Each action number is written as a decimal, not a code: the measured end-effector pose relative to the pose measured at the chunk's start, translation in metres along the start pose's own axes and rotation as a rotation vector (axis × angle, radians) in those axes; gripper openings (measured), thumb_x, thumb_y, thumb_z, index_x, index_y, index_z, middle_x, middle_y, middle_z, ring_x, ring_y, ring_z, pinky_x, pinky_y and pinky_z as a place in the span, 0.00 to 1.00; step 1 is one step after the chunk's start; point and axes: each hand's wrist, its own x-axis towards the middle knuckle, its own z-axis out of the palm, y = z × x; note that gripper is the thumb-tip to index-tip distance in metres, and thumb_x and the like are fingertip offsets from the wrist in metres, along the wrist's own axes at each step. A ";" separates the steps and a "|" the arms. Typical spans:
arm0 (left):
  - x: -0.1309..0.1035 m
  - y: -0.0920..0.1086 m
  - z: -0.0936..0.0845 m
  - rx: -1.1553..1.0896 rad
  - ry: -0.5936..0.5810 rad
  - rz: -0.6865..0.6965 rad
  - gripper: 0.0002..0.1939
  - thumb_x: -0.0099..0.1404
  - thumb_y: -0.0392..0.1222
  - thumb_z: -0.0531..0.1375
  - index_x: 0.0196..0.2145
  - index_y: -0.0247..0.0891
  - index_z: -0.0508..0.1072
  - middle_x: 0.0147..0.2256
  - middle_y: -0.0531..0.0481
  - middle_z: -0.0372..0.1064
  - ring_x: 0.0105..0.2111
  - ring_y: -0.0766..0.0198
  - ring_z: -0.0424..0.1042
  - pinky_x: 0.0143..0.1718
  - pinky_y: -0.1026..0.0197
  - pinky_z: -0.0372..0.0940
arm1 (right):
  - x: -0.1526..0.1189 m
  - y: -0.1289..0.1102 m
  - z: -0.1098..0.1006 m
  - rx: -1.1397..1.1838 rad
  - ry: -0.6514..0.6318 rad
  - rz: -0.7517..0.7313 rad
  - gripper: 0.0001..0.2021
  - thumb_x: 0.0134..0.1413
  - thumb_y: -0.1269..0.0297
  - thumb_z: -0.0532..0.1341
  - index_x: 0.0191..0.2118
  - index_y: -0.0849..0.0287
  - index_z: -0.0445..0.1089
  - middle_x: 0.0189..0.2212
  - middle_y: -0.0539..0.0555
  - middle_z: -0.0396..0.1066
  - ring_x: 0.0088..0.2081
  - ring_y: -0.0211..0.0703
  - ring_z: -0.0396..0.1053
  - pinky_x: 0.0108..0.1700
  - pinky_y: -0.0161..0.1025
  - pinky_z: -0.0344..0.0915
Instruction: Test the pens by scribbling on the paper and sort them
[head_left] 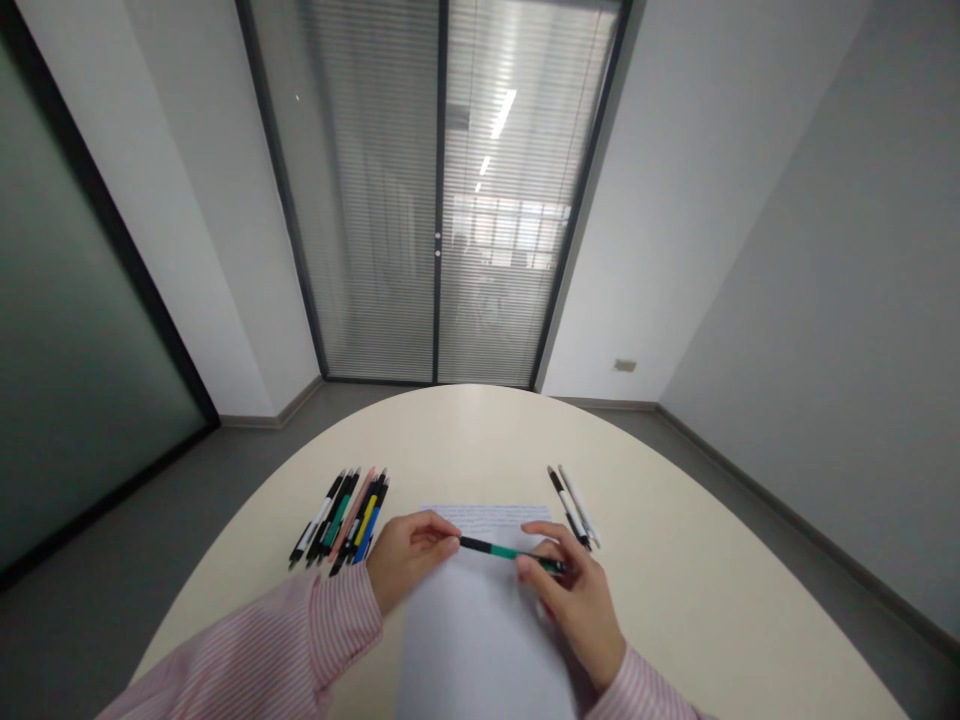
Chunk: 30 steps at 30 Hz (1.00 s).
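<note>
A black and green pen [501, 551] lies crosswise between my two hands, above a sheet of paper [480, 640]. My left hand [414, 550] pinches its tip end between thumb and fingers. The other end is in my right hand [566, 585], held between thumb and fingers, with the index finger lifted off the pen. Lines of small writing run across the top of the sheet; the lower part looks blank. Just left of my left hand lies a row of several pens [345, 520] in black, white, green, pink, yellow and blue.
Two more pens, one black and white [568, 503] and one whitish [578, 505], lie beyond my right hand. The round cream table [697, 600] curves away on both sides. Past its far edge stand a glass partition with blinds [375, 200] and pale walls.
</note>
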 end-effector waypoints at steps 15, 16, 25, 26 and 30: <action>-0.021 -0.012 0.010 0.907 -0.380 0.651 0.17 0.56 0.36 0.57 0.14 0.38 0.55 0.15 0.56 0.58 0.18 0.68 0.57 0.21 0.64 0.50 | 0.058 -0.038 0.009 1.216 -0.111 0.325 0.22 0.50 0.49 0.55 0.14 0.56 0.51 0.11 0.39 0.39 0.12 0.29 0.34 0.10 0.27 0.43; -0.021 -0.012 0.010 0.914 -0.385 0.648 0.17 0.56 0.36 0.57 0.14 0.38 0.55 0.15 0.56 0.59 0.18 0.68 0.57 0.21 0.64 0.50 | 0.059 -0.035 0.008 1.214 -0.110 0.329 0.22 0.50 0.50 0.54 0.13 0.55 0.49 0.10 0.39 0.38 0.12 0.29 0.32 0.10 0.27 0.43; -0.017 -0.012 0.008 0.893 -0.424 0.624 0.17 0.57 0.36 0.56 0.14 0.37 0.54 0.15 0.56 0.59 0.18 0.69 0.57 0.21 0.64 0.49 | 0.059 -0.040 0.004 1.201 -0.150 0.396 0.22 0.49 0.50 0.52 0.13 0.55 0.46 0.10 0.39 0.36 0.13 0.30 0.30 0.10 0.28 0.42; -0.017 -0.013 0.008 0.892 -0.425 0.623 0.17 0.57 0.36 0.56 0.14 0.37 0.54 0.15 0.56 0.59 0.18 0.69 0.57 0.21 0.64 0.49 | 0.059 -0.041 0.004 1.201 -0.152 0.403 0.23 0.49 0.50 0.52 0.13 0.55 0.46 0.10 0.39 0.36 0.13 0.30 0.30 0.10 0.28 0.42; -0.017 -0.013 0.009 0.888 -0.416 0.637 0.18 0.57 0.36 0.56 0.15 0.37 0.53 0.15 0.56 0.59 0.18 0.68 0.57 0.21 0.63 0.49 | 0.058 -0.044 0.006 1.220 -0.139 0.450 0.26 0.49 0.43 0.52 0.12 0.55 0.47 0.10 0.38 0.36 0.13 0.29 0.30 0.10 0.27 0.41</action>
